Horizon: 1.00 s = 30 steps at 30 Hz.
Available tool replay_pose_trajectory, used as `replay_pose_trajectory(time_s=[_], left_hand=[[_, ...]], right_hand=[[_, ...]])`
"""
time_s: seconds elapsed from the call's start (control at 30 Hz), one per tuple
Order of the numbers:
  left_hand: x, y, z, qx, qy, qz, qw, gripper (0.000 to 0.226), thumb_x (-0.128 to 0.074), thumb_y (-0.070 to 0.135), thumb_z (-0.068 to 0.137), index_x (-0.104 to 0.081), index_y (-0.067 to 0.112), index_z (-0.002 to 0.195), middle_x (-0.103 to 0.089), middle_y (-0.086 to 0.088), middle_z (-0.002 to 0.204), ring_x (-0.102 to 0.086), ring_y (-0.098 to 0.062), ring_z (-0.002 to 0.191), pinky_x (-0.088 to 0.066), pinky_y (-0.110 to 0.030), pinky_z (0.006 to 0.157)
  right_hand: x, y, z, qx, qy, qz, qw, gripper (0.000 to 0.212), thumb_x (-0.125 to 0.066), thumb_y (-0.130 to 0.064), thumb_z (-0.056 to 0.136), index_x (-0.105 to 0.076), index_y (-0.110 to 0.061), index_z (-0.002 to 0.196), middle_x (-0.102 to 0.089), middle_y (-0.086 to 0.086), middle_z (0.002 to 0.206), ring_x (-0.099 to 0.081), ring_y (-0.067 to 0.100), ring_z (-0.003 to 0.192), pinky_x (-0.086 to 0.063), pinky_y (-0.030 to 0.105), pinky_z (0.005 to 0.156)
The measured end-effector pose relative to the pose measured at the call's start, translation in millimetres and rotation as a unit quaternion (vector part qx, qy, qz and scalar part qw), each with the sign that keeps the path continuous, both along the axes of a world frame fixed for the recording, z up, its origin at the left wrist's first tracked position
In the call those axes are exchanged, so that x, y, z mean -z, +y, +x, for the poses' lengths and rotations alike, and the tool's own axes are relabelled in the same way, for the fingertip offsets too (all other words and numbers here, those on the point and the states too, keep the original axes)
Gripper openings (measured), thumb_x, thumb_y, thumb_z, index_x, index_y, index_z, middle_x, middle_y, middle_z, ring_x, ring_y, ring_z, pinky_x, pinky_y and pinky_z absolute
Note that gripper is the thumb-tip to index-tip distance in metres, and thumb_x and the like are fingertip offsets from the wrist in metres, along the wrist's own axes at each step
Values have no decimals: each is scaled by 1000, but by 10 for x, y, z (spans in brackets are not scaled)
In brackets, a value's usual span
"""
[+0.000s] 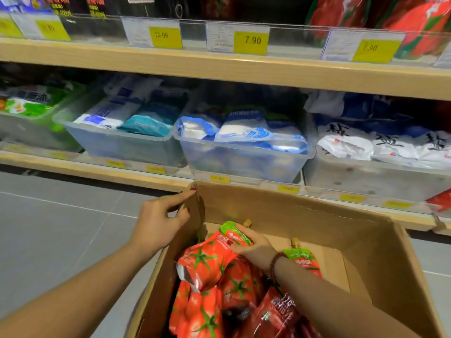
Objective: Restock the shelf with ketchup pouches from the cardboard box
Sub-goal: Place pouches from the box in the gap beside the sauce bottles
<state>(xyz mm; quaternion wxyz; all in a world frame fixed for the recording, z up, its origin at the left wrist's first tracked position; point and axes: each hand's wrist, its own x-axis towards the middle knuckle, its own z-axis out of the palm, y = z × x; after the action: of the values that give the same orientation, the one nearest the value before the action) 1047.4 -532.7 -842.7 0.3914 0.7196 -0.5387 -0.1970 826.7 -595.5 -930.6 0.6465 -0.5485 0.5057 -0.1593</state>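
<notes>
An open cardboard box (305, 215) stands on the floor below the shelves, with several red ketchup pouches printed with tomatoes lying inside. My left hand (158, 223) pinches the box's left flap at its top corner. My right hand (256, 250) reaches into the box and grips the green-topped upper end of one ketchup pouch (207, 259), which is tilted up above the pile. Another pouch (305, 261) with a gold cap lies just right of my wrist. More ketchup pouches (415, 23) stand on the upper shelf at the top right.
Wooden shelves (219, 69) run across the view with yellow price tags. Clear plastic bins (244, 159) of blue and white bags fill the lower shelf. Grey tiled floor (61, 228) lies to the left of the box.
</notes>
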Motion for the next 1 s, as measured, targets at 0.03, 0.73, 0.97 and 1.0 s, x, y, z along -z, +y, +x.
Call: replay_pose_trajectory(time_s=[0.03,0.73,0.97,1.0], left_hand=[[12,-2,-1,0,7,-2,1000,44,-67,11,80,-65,37,116,-63,20,109,-58,2,101,-53,-36,90],[-357,-110,186,205,-142,-26,968,80,-60,49,84,-4,58,141,-27,21,147,-36,-7,133,-38,-33,101],[-840,-229,14,343,13,-35,939,88,-70,50,76,-11,59,140,-24,36,142,-29,13,129,-39,-18,100],[-901,-253,-15,344,18,-43,938,88,-71,46,76,-12,58,140,-26,35,141,-32,13,127,-41,-16,99]], right_hand=[[5,-10,-10,7,16,-15,1000,63,-76,-6,73,-51,-10,131,-60,4,121,-56,11,102,-45,20,90],[-1518,-56,-40,73,-109,-307,943,57,-70,13,70,-63,-28,109,-59,-1,102,-58,-3,90,-50,19,84],[-2339,-253,117,64,-159,-381,909,42,-71,6,71,-67,-22,103,-61,-1,102,-61,3,95,-55,28,80],[-2414,-271,131,63,-166,-391,903,42,-71,6,71,-68,-22,101,-62,0,102,-61,4,95,-56,28,79]])
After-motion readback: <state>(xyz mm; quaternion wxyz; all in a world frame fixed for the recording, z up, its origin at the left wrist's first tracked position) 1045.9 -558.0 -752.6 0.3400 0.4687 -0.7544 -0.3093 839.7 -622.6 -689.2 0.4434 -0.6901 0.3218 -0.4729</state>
